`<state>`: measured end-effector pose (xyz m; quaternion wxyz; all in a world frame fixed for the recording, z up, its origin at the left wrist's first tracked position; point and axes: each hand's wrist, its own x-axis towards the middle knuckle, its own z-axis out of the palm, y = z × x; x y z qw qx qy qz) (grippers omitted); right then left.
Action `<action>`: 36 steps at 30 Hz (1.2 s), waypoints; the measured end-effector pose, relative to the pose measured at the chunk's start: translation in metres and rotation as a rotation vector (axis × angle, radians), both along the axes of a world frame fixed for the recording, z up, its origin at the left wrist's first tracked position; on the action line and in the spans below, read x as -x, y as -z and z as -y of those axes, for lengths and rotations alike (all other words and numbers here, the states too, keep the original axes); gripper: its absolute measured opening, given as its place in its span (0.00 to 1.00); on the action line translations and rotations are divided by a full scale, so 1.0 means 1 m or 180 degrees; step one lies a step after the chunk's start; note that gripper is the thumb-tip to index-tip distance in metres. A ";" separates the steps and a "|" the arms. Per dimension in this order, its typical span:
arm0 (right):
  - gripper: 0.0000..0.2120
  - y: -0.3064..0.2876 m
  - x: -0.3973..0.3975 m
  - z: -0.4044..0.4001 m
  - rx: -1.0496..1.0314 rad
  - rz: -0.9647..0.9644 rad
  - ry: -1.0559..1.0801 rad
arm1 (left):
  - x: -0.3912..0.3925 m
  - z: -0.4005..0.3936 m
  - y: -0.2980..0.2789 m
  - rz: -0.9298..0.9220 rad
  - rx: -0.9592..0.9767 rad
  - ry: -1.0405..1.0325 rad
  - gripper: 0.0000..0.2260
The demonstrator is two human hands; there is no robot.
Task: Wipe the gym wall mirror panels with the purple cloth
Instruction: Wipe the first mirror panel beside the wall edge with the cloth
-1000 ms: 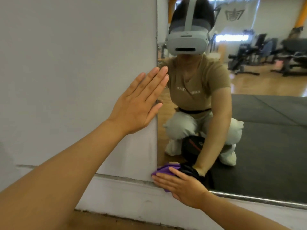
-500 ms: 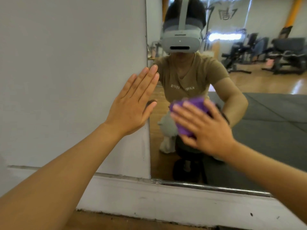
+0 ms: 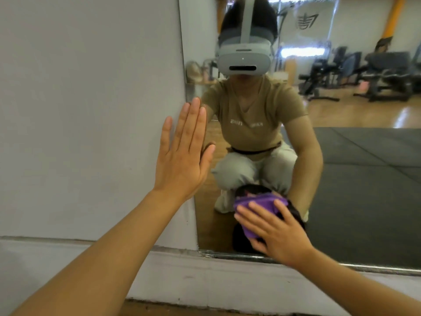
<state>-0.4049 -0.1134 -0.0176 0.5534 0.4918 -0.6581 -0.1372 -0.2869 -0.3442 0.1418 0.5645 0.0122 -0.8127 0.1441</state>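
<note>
The wall mirror panel (image 3: 355,179) fills the right half of the view; its left edge runs down beside the white wall. My right hand (image 3: 275,233) presses the crumpled purple cloth (image 3: 257,206) flat against the glass low down, a little above the mirror's bottom edge, fingers spread over the cloth. My left hand (image 3: 182,153) lies flat with straight fingers on the white wall right at the mirror's left edge. The mirror reflects a crouching person in a tan shirt wearing a headset.
The white wall (image 3: 91,110) takes up the left half. A metal strip (image 3: 364,266) frames the mirror's bottom, above a white baseboard (image 3: 182,277). A sliver of wooden floor shows below. Gym machines and dark mats appear only as reflections.
My right hand has swept the cloth from the bottom left corner up to mid height and then back down to the lower glass. My left hand stays flat on the wall.
</note>
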 end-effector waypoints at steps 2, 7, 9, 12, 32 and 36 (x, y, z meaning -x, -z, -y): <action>0.38 0.035 0.003 -0.019 -0.0422 -0.0057 0.0159 | 0.000 -0.004 0.006 0.0005 0.0028 -0.0102 0.27; 0.36 0.056 0.010 -0.042 -0.0950 -0.0123 0.0111 | -0.003 -0.011 0.015 0.0135 0.0003 -0.0158 0.28; 0.36 0.044 0.013 -0.044 -0.1023 -0.0105 0.0027 | -0.002 -0.015 0.017 0.0151 -0.0110 -0.0099 0.29; 0.37 0.007 0.019 -0.048 -0.0793 0.0076 -0.0072 | 0.001 -0.022 0.019 0.0104 -0.0286 0.0002 0.31; 0.27 -0.262 0.010 0.013 0.1481 -0.0028 -0.0265 | 0.019 -0.040 -0.006 -0.0192 -0.0543 0.0207 0.27; 0.29 -0.177 0.016 -0.013 0.0464 -0.0206 -0.0231 | 0.013 -0.043 -0.005 -0.0037 -0.0656 0.0289 0.27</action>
